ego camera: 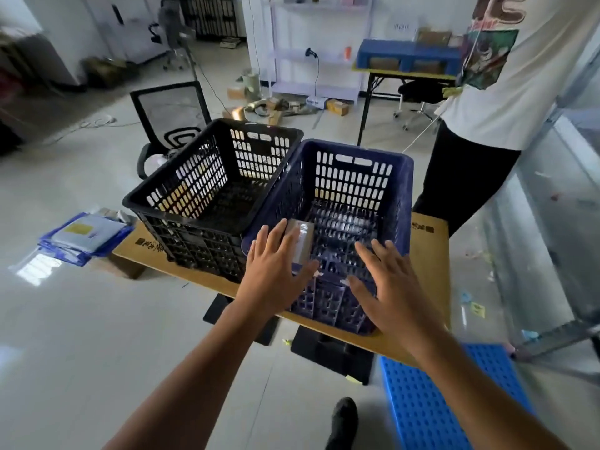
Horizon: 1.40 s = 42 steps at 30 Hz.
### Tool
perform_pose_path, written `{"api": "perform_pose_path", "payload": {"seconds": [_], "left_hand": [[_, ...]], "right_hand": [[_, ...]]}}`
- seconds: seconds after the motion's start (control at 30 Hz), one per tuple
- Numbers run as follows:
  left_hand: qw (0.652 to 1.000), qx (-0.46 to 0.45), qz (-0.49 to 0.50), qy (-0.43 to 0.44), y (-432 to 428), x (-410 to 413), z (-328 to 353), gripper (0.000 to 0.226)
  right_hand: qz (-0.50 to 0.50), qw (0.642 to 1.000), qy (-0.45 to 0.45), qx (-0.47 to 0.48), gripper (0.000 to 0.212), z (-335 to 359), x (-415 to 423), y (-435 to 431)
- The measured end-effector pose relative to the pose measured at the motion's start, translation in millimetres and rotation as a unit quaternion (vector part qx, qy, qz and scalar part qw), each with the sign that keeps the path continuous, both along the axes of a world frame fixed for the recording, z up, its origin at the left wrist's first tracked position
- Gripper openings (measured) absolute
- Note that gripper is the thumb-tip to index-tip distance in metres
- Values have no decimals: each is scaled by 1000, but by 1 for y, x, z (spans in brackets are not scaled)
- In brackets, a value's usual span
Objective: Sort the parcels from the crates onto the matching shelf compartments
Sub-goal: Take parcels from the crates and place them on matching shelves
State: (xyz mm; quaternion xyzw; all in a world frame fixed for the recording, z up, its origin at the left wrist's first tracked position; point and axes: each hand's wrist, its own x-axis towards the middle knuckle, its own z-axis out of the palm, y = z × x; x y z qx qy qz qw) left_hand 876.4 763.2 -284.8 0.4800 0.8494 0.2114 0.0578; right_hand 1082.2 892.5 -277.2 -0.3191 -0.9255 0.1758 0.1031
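Two slotted plastic crates stand side by side on a flat cardboard sheet (428, 241): a black crate (181, 177) on the left, with nothing visible inside, and a dark blue crate (399, 196) on the right. A small brown taped parcel (303, 240) leans inside the blue crate at its near left corner. My left hand (276, 274) is spread over the blue crate's near rim, fingers straight, just in front of the parcel. My right hand (383, 287) hovers spread over the same rim to the right. Neither hand holds anything.
A person in a white printed shirt (506, 79) stands right behind the crates. A black mesh office chair (172, 115) sits behind the black crate. Blue mailer bags (84, 237) lie on the floor at left. A blue perforated panel (425, 404) lies near right. White shelves (318, 43) stand far back.
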Motion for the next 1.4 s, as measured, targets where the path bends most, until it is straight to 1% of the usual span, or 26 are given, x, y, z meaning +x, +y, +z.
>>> {"api": "perform_pose_path", "payload": {"seconds": [0.1,0.17,0.27,0.37,0.43,0.53,0.6,0.67,0.7,0.83,0.97,1.2,1.33,1.4], "left_hand": [[1000,0,-3,-20,35,-20,-5,81],[999,-18,5,-30,59,-31,-8,79],[993,-105,14,-59,96,-49,-16,84],[979,-195,20,-54,128,-68,-30,93],[973,-226,15,-45,147,-78,-41,96],[961,-266,13,-76,169,-96,-60,97],[944,-316,10,-95,179,-107,-76,98],[927,-366,-3,-86,187,-113,-94,98],[923,-377,-6,-79,189,-113,-103,99],[930,-361,11,-69,192,-98,-126,101],[930,-363,3,-62,194,-90,-130,99],[942,-326,28,-78,194,-94,-140,104],[949,-285,42,-131,201,-102,-127,103],[955,-240,31,-171,203,-102,-112,99]], "right_hand": [[-3,1000,-15,-9,71,-15,-21,40],[1,1000,-18,-15,73,-22,-35,67],[15,999,-22,-27,76,-31,-56,101],[26,998,-39,-45,75,-44,-77,132],[18,997,-49,-57,71,-54,-92,149],[8,993,-76,-85,69,-69,-113,166],[7,990,-104,-92,70,-79,-123,172],[6,987,-129,-99,70,-90,-127,175],[3,985,-137,-105,70,-95,-128,176],[-17,983,-147,-109,70,-106,-132,181],[-27,979,-167,-111,71,-105,-135,181],[-23,978,-175,-114,71,-107,-136,179],[-41,974,-155,-160,74,-101,-136,181],[-57,970,-138,-192,76,-95,-135,181]]}}
